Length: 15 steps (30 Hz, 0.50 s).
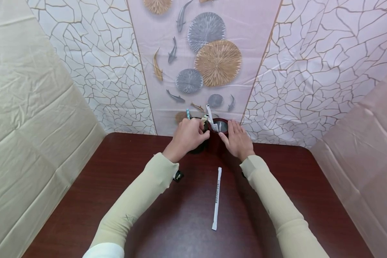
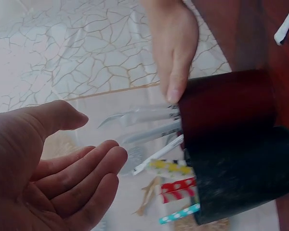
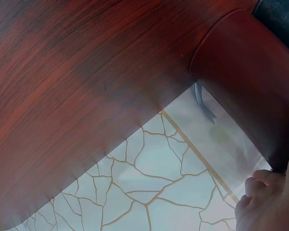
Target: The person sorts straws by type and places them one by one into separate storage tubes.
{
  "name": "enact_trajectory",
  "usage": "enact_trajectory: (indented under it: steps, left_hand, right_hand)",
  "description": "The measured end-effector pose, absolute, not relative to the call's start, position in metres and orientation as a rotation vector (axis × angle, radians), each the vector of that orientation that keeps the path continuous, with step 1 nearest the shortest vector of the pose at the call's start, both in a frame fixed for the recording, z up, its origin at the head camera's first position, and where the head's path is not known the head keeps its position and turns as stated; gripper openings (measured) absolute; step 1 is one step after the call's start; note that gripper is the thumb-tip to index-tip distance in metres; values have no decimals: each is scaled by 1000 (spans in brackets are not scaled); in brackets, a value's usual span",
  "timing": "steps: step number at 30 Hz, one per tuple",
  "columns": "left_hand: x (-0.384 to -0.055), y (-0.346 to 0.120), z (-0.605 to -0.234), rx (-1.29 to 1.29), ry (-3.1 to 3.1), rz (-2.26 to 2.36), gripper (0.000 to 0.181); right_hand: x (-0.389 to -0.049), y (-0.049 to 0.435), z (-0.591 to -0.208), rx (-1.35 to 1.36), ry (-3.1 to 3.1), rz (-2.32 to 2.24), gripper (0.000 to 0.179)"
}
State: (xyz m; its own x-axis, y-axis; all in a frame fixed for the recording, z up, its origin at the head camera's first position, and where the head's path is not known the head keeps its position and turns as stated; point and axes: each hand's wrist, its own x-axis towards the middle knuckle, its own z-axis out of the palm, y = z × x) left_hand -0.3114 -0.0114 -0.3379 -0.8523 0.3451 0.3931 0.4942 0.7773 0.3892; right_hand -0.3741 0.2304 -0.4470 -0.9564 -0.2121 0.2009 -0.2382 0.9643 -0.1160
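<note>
My left hand is over the dark cup; in the left wrist view its fingers are loosely curled, holding nothing. Patterned paper straws stand in that cup, among them a turquoise dotted straw, a red one and a yellow one. Touching it is a reddish-brown cup with white-wrapped straws poking out. My right hand rests against the reddish-brown cup's right side, fingers fairly straight, thumb at its rim. One white-wrapped straw lies on the table between my forearms.
Both cups stand at the back edge of the dark wooden table. Right behind them hangs a patterned cloth. Beige cloth walls flank the table on both sides.
</note>
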Motion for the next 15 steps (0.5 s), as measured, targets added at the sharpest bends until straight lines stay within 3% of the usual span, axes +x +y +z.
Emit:
enact_trajectory:
  steps: [15]
  left_hand:
    - [-300, 5, -403, -672, -2919, -799, 30]
  right_hand:
    - [-374, 230, -447, 322, -2931, 184, 84]
